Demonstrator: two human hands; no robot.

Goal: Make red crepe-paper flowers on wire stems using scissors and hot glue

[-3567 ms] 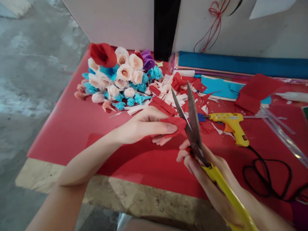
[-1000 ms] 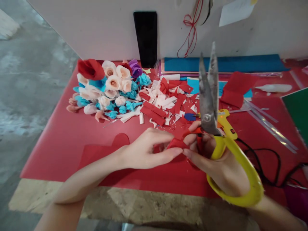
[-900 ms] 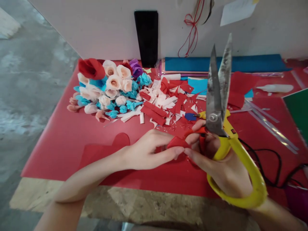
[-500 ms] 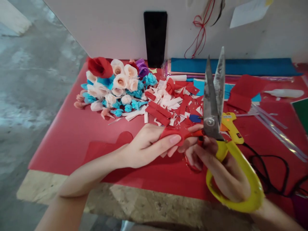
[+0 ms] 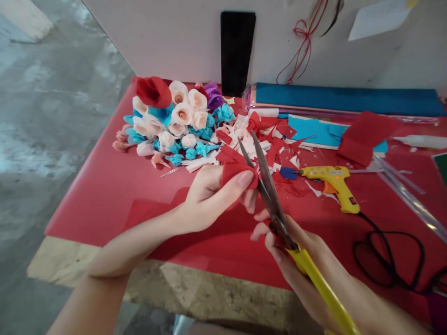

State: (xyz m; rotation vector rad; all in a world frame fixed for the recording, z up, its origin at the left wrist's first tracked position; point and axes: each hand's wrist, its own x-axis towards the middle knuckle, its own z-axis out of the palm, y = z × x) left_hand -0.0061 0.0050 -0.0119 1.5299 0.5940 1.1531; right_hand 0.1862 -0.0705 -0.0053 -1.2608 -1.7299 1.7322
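Note:
Pinched between the thumb and fingers of my left hand [image 5: 213, 200] is a piece of red crepe paper [image 5: 232, 176]. My right hand [image 5: 296, 256] grips a pair of scissors [image 5: 267, 186] with yellow handles. The blades are slightly apart and point up and away, with the paper's right edge right beside or between them; I cannot tell which. Beyond both hands lies a heap of red and white paper scraps [image 5: 275, 146]. A yellow hot glue gun [image 5: 331, 179] rests on the table to the right of the blades.
Several paper flowers [image 5: 183, 114] pile up at the back left. A black phone [image 5: 238, 53] leans on the white wall. Folded blue paper [image 5: 345, 98], red paper [image 5: 366, 137], clear glue sticks [image 5: 412, 195] and a white bottle [image 5: 424, 141] lie rightward. The glue gun's black cord [image 5: 387, 260] coils at right.
My right hand has turned the scissors from upright to slanting left, bringing the blades to the red paper. The blades have closed somewhat. My left hand still holds the paper.

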